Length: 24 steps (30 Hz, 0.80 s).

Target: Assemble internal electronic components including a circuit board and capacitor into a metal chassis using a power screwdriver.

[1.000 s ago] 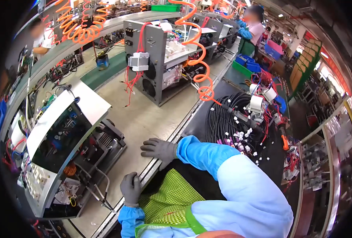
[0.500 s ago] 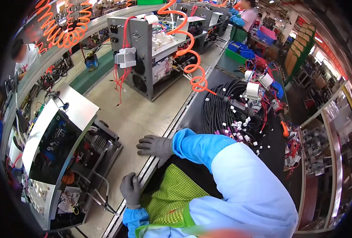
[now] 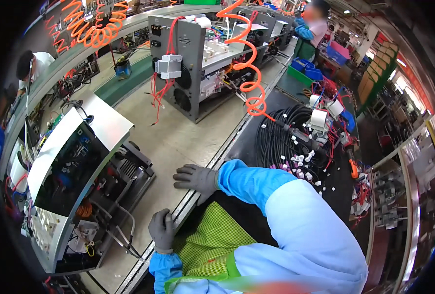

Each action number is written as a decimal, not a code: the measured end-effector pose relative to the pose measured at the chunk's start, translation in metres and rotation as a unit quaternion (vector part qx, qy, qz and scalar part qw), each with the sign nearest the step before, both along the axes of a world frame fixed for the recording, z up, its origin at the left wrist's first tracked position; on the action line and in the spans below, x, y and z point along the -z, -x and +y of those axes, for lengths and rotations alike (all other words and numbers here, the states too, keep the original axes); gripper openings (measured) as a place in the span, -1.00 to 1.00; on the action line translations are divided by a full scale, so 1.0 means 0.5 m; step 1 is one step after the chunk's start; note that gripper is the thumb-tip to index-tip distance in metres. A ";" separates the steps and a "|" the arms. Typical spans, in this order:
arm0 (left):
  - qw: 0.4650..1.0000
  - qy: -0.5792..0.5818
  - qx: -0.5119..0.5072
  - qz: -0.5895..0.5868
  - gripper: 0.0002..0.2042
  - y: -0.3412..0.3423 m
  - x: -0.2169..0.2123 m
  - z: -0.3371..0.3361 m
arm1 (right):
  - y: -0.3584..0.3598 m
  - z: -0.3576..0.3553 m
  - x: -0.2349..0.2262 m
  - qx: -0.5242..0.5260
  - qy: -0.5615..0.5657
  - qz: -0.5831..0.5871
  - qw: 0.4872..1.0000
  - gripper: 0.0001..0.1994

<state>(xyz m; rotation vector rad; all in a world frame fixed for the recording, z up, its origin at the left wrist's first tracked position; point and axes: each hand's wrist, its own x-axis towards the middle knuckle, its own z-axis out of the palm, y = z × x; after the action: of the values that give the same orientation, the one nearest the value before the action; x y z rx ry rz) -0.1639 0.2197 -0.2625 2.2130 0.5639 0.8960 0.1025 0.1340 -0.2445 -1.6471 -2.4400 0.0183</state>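
Both my hands wear grey gloves and rest on the metal edge rail (image 3: 237,133) of the work line. My right hand (image 3: 196,179) lies flat across the rail, fingers spread over the beige surface. Closer to me, my left hand (image 3: 162,230) rests at the rail with its fingers loosely bent and the thumb apart; nothing shows in it. To its left stands an open machine unit (image 3: 122,179) with a white and dark curved cover, exposed wiring and a circuit board. Ahead, a grey-panelled machine unit (image 3: 193,73) carries a small metal box (image 3: 168,66) with red wires.
An orange coiled hose (image 3: 251,85) hangs down to a tool beside a black cable coil (image 3: 276,137). Small white connectors (image 3: 301,164) and red wires lie there. Green and blue bins (image 3: 305,71) stand beyond. Co-workers (image 3: 314,29) are at the far right and far left.
My view has turned slightly, so the machines and cable coil sit a little further right. Both hands stay at the rail. The co-worker at far left has bent lower.
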 end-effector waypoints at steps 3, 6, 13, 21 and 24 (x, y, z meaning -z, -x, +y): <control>1.000 -0.003 0.001 0.004 -0.88 -0.001 0.003 0.001 | -0.003 -0.004 0.001 0.005 0.007 0.001 1.000 0.01; 1.000 0.003 -0.005 0.011 -0.89 0.003 0.003 -0.001 | 0.001 0.003 0.002 -0.005 0.008 -0.003 1.000 0.01; 1.000 -0.007 -0.008 0.002 -0.90 -0.005 0.001 0.000 | -0.004 -0.001 0.003 0.005 0.001 -0.003 1.000 0.01; 1.000 0.002 -0.007 0.008 -0.90 -0.002 0.005 0.006 | -0.004 -0.001 0.001 0.004 -0.001 -0.006 1.000 0.01; 1.000 0.007 -0.009 0.005 -0.89 0.003 0.002 0.002 | 0.005 0.005 -0.004 -0.001 0.008 -0.007 1.000 0.01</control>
<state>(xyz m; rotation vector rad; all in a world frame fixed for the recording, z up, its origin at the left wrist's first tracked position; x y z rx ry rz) -0.1656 0.2209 -0.2636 2.2042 0.5932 0.8873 0.0998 0.1363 -0.2423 -1.6577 -2.4579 0.0267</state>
